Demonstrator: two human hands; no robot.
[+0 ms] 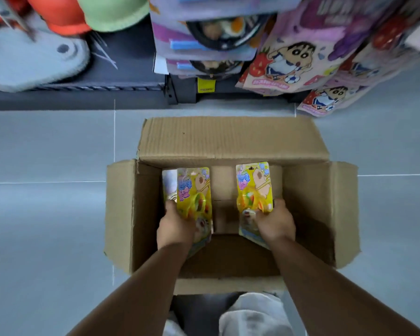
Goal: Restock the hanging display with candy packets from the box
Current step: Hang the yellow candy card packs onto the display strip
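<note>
An open cardboard box (pixel 230 139) stands on the floor below me, flaps spread. Inside it, my left hand (pixel 175 227) grips the lower end of a small stack of yellow candy packets (pixel 194 190) with cartoon prints. My right hand (pixel 274 223) holds another yellow candy packet (pixel 254 185) by its lower end, over the right half of the box. Both packets point away from me. The hanging display (pixel 294 59) at the top holds pink and purple cartoon packets.
A dark shelf base (pixel 83 93) runs along the top left, with plush items (pixel 34 59) hanging over it. Grey floor tiles (pixel 46 226) surround the box. My knees show at the bottom edge, close to the box's near flap.
</note>
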